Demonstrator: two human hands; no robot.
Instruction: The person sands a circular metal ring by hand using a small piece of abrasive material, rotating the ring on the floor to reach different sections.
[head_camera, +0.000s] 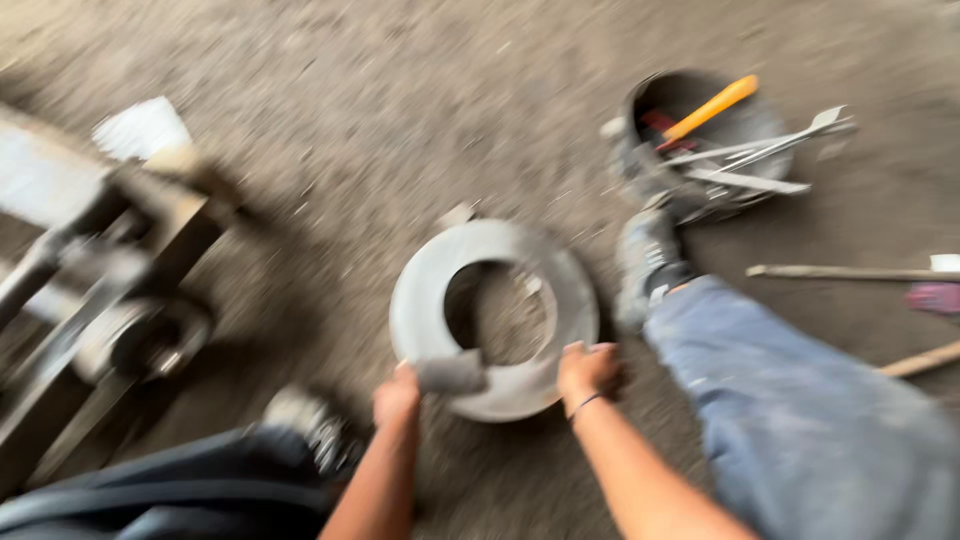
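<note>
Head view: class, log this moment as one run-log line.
left hand: grips small grey piece | right hand: on metal ring rim | ring: flat on floor | image: blurred

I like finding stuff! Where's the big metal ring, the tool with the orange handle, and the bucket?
metal ring (425, 290), head view, left side of band.
orange-handled tool (712, 106), head view, middle of handle.
bucket (640, 95), head view, left rim.
</note>
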